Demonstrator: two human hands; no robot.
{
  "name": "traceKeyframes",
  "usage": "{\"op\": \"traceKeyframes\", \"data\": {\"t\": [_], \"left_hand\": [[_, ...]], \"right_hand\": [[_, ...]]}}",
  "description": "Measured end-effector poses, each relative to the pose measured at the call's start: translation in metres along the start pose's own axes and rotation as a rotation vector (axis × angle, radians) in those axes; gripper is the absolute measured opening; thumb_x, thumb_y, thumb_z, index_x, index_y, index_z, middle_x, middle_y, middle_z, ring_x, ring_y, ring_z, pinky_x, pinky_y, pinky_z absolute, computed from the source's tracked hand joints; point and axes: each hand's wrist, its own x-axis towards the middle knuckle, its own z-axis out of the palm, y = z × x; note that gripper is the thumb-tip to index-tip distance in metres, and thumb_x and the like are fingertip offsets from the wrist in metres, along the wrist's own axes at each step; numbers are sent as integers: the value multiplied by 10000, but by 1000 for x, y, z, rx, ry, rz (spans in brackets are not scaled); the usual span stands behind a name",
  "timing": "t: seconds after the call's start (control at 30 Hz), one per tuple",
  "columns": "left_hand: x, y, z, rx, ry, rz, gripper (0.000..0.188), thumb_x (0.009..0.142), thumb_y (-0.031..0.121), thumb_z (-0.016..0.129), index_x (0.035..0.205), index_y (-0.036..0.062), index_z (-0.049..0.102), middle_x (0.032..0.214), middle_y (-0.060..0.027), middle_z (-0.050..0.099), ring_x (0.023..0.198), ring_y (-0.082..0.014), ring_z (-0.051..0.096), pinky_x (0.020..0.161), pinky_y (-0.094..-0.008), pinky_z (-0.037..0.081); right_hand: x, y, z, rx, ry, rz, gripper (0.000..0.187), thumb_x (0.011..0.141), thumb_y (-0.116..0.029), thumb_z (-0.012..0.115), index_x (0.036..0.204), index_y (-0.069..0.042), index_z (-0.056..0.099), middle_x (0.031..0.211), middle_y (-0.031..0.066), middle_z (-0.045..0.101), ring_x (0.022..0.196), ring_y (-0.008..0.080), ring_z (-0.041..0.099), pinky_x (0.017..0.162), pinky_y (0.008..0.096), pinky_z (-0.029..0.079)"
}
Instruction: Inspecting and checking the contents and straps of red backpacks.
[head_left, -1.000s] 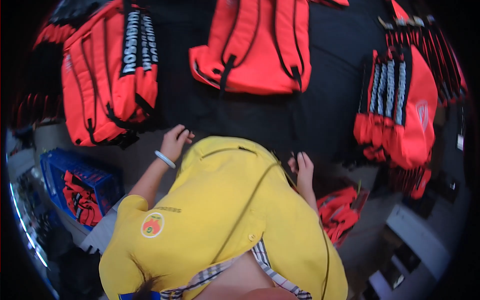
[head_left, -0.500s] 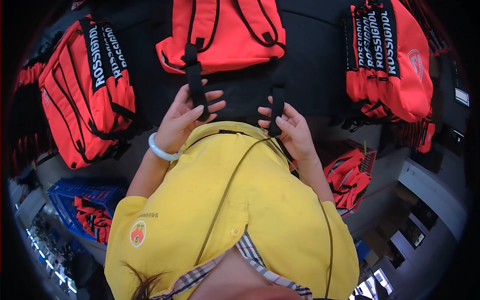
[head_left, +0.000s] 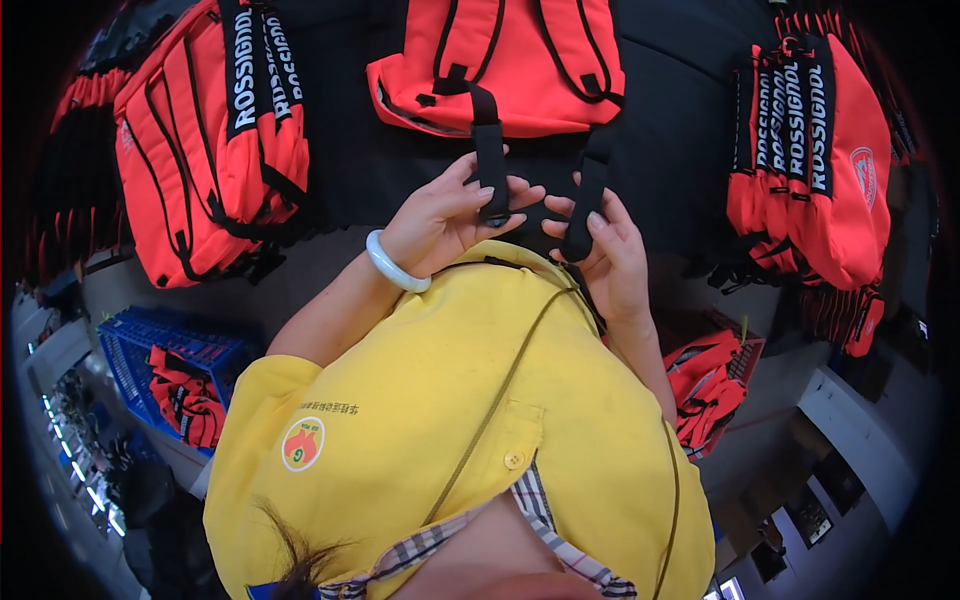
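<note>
A bright red backpack (head_left: 510,100) lies on the black table at the far middle, its shoulder straps facing up and its bottom edge toward me. From its lower left corner runs a black webbing strap (head_left: 489,160); my left hand (head_left: 455,215) holds it between thumb and fingers, near its lower end. A second black strap (head_left: 592,185) reaches from the lower right corner. My right hand (head_left: 618,250) pinches this one near its folded lower end. Both straps are held side by side, a little apart, just in front of my waist.
Stacked red backpacks stand on the left (head_left: 205,150) and on the right (head_left: 840,170), with dangling black straps. Below the table, a blue crate (head_left: 125,350) at left and a red crate (head_left: 742,385) at right hold red pieces. Black cloth (head_left: 670,110) covers the table.
My hands have come closer together, each still holding its strap. The whole view has shifted, so the backpack and hands appear further right.
</note>
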Motion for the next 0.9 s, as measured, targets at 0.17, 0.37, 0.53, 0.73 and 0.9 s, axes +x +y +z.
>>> {"op": "traceKeyframes", "data": {"t": [0.17,0.37,0.53,0.73,0.9], "left_hand": [[6,-8,-2,-68,9,2,495,990,-21,455,1468,20,338,1316,-190,529,1372,-346,469,1115,-446,450],[8,-14,-6,-88,73,6,460,969,-41,477,1418,18,396,1260,-152,556,1314,-321,520,1083,-455,467],[-17,-8,-57,119,-12,-33,399,919,-58,523,1309,21,499,1082,-79,586,971,-198,624,913,-346,521],[-141,7,-204,1858,725,-282,486,856,-27,543,1337,38,524,1237,-222,646,1177,-439,574,997,-487,472],[-168,-9,-228,2016,1195,10,406,875,26,638,1270,22,541,1230,-221,610,1121,-401,615,968,-480,483]], "right_hand": [[7,3,8,-10,-53,56,437,1004,-164,524,1402,-26,408,1161,177,664,1002,243,705,777,329,606],[9,3,19,48,-16,134,440,996,-154,536,1397,-24,412,1064,161,684,927,231,712,785,314,595],[-7,19,-39,-73,-38,126,410,988,-100,528,1378,12,466,919,95,667,779,162,663,695,266,545],[-81,63,-238,-1156,676,123,324,990,-38,483,1289,4,601,912,89,702,724,113,633,668,262,515],[-104,89,-286,-1410,922,234,316,993,-78,556,1289,25,593,982,135,721,824,155,694,758,276,558]]}}
